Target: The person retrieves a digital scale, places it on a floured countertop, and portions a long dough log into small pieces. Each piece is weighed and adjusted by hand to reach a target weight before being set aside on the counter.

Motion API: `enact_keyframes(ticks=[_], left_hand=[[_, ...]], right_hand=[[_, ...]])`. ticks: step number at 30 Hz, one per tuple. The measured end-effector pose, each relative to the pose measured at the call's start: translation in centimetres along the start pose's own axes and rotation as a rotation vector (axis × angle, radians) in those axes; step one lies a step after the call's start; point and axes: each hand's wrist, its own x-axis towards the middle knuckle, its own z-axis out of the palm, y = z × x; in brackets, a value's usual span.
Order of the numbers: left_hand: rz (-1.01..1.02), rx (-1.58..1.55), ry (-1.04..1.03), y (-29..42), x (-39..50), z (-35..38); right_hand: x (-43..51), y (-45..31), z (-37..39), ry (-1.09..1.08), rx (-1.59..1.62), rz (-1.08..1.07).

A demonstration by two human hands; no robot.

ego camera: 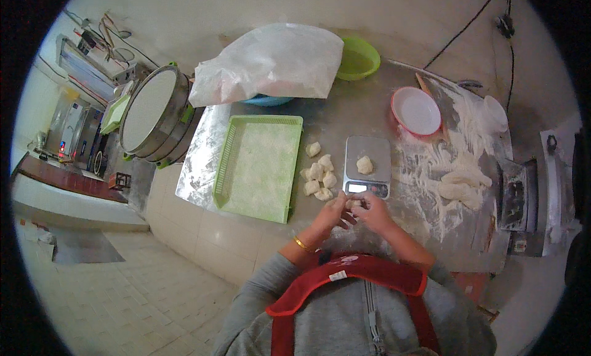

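Observation:
Just in front of a digital kitchen scale (368, 148), my left hand (333, 213) and my right hand (370, 212) meet over a small piece of dough (354, 203). The fingers of my right hand are closed on it; the left fingertips touch its other side, and whether they grip it is hard to tell. One dough lump (364, 164) rests on the scale's plate. Several more dough lumps (316, 171) lie left of the scale. Larger strips of dough (461, 189) lie on the floured right part of the metal table (406, 217).
Left of the lumps is a green plastic tray (258, 166) dusted with flour. Behind it, a white plastic sheet (272, 60) covers a blue basin (268, 100), beside a green bowl (359, 59). A red-rimmed bowl (417, 111) and a white bowl (495, 114) stand back right. A machine (519, 199) adjoins the right edge.

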Motion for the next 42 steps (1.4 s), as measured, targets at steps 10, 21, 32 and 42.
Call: enact_keyframes(ticks=[10,21,32,42], left_hand=[[0.246,-0.436,0.370,16.5,14.2,-10.0],[0.664,-0.396,0.293,35.9,14.1,-13.1],[0.236,-0.829,-0.134,25.8,16.2,-15.4],[-0.053,-0.586,-0.123,5.7,12.8,-4.0]], right_hand=[[2.8,-0.6,-1.8,-0.026,0.537,0.400],[12.7,-6.2,0.9,-0.188,0.180,0.437],[15.9,-8.9,-0.5,-0.154,0.445,0.139],[-6.9,11.3,-24.2,1.011,-0.692,0.309]])
